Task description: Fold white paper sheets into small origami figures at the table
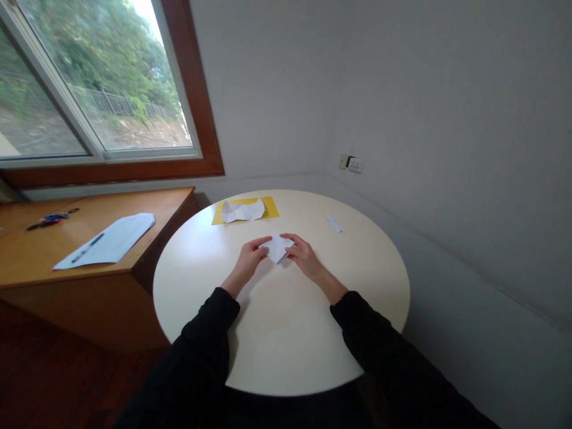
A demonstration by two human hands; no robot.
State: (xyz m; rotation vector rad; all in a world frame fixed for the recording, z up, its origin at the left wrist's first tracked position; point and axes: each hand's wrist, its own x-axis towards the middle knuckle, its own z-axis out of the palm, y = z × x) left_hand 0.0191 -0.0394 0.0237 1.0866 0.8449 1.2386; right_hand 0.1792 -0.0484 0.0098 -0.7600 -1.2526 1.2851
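A small folded white paper [277,247] lies on the round cream table [286,333] between my two hands. My left hand [251,255] pinches its left edge with thumb and fingers. My right hand [302,253] presses on its right edge. Both sleeves are black. Farther back, a crumpled white sheet [242,210] rests on a yellow sheet [270,207]. A small white paper scrap [334,224] lies to the right of my hands.
A wooden desk [40,256] stands at the left, bearing a white sheet [120,235] with a pen [88,247] and small items [47,220]. A window [89,89] is above it. Grey walls with a wall socket [355,164] close in behind and right.
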